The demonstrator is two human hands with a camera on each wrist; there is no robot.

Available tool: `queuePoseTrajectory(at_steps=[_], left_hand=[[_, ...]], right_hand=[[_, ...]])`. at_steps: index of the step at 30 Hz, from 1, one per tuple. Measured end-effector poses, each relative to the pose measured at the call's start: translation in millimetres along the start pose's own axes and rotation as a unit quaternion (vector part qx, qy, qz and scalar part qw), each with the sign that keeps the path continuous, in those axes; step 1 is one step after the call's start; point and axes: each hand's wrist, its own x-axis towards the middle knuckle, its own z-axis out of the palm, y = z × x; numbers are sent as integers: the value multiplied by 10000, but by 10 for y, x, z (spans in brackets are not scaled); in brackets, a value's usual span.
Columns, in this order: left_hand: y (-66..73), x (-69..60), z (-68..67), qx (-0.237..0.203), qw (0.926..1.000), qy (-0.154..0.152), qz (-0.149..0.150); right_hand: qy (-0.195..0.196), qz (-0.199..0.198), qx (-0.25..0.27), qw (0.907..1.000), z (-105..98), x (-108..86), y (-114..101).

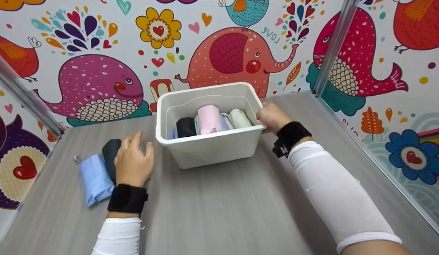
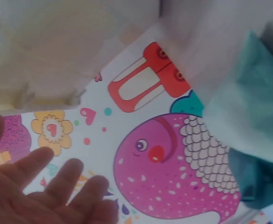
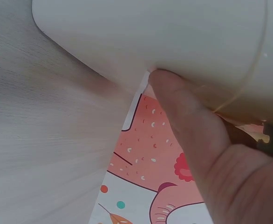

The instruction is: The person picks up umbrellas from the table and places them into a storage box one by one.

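A white plastic storage bin (image 1: 212, 150) stands on the table, slightly turned. Its right end is gripped at the rim by my right hand (image 1: 274, 118); in the right wrist view the thumb (image 3: 187, 121) presses the bin's wall. Inside lie a black roll (image 1: 186, 127), a pink roll (image 1: 209, 119), a pale green roll (image 1: 239, 118) and bluish pieces partly hidden. Left of the bin, my left hand (image 1: 134, 161) hovers with fingers spread and holds nothing. Beside it lie a dark green folded pouch (image 1: 111, 154), partly covered by the hand, and a light blue pouch (image 1: 96, 179) with a loop.
The grey wood-grain table (image 1: 219, 212) is enclosed by walls with cartoon animals (image 1: 102, 85). Metal corner posts (image 1: 334, 49) stand at the back left and back right. A metal strip (image 1: 393, 180) runs along the right edge.
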Motion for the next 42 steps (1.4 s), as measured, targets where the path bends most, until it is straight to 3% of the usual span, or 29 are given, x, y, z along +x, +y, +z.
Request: queuePoseTrajectory(at_steps=[4,8,12,24,42], left_hand=[[-113,5,38,305,9978,-482,-324],[-211,13,81,626,9903,-1082,-609],[-289,12,125,717,9849,-1365,-792],[-431,6,225,688,9798,-1575,-1019],[-443,-50,334,656,9813,-1535,-955]], right_hand=[[36,-22,-43,10000,-1,-10,1],[45,-37,-69,10000,-7,-8,4],[19,-40,-74,10000,-12,0,8],[-22,-32,17,10000,-16,-4,4],[-3,-25,-33,10000,-9,0,12]])
